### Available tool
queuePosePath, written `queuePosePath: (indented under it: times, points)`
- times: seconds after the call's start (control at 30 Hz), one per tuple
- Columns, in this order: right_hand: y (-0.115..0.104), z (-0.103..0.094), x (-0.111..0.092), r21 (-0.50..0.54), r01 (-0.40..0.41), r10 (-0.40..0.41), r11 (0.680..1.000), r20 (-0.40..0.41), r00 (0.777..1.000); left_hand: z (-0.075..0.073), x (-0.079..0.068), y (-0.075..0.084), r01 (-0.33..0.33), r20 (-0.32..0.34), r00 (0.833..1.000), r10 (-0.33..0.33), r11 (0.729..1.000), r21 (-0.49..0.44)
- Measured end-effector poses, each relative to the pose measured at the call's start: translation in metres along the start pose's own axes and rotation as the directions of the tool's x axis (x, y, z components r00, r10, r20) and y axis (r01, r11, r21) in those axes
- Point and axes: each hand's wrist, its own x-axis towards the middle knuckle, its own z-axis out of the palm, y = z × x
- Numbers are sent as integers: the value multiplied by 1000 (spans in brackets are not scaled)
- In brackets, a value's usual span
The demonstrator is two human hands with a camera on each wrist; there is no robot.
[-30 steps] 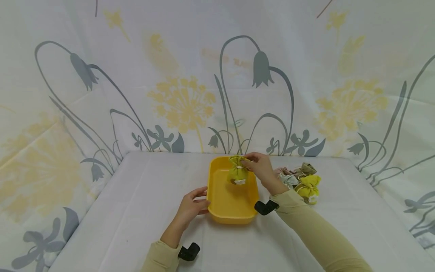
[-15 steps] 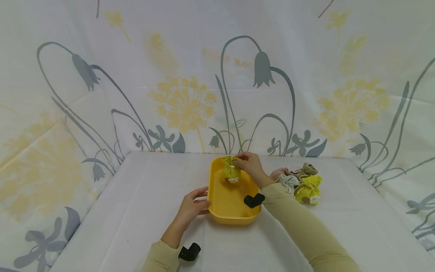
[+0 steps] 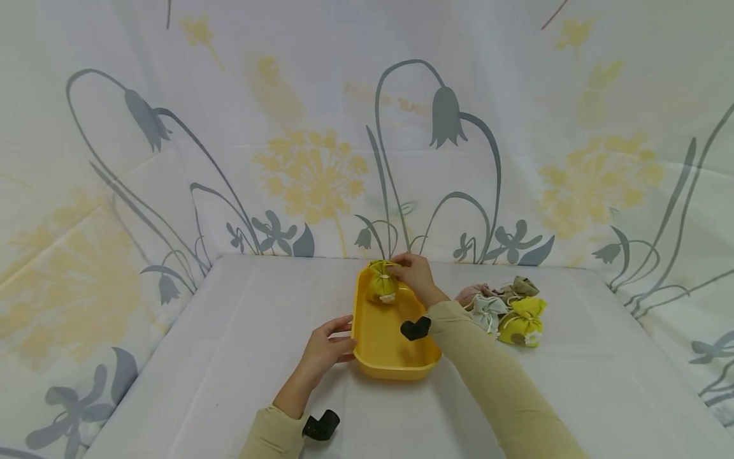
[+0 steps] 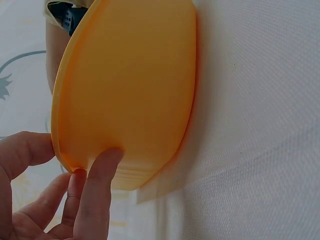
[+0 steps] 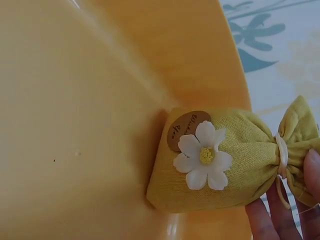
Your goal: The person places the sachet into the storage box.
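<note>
My right hand [image 3: 417, 273] pinches the gathered neck of a yellow-green drawstring pouch [image 3: 382, 285]. The pouch is inside the far left corner of the yellow plastic tray [image 3: 381, 366]. In the right wrist view the pouch [image 5: 225, 170] has a white fabric flower [image 5: 202, 156] and a brown label. Its base meets the tray's inner floor near the wall. My left hand [image 3: 323, 350] rests its fairly straight fingers against the tray's left side. The left wrist view has those fingers [image 4: 102, 175] touching the outer wall and rim.
Right of the tray lies a cluster of drawstring pouches: a yellow one [image 3: 520, 322], a pale grey-blue one [image 3: 487, 310], a pink one [image 3: 473, 293] and a brown one [image 3: 520, 287]. A white cloth [image 3: 229, 370] covers the table; a flower-printed curtain [image 3: 321, 76] hangs behind.
My right hand has carried the pouch left and slightly back, from above the tray's middle to its far left corner. My left hand has stayed at the tray's side.
</note>
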Motion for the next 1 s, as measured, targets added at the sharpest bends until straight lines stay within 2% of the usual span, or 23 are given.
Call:
queuePosePath:
  times: [0.27, 0.6, 0.87, 1.0]
  points:
    - [-3, 6, 1, -32, -14, 13, 999, -18, 1000, 0, 0, 3, 7, -2, 1000, -7, 1000, -6]
    - [-4, -6, -10, -66, -11, 11, 998, -5, 1000, 1, -3, 4, 6, 8, 1000, -6, 1000, -24]
    - [-5, -19, -24, -62, -19, 18, 998, -23, 1000, 5, -19, 29, -3, 26, 1000, 4, 1000, -16]
    - [-7, -24, -32, -37, -12, 12, 999, -9, 1000, 6, -22, 34, -2, 23, 1000, 2, 1000, -18]
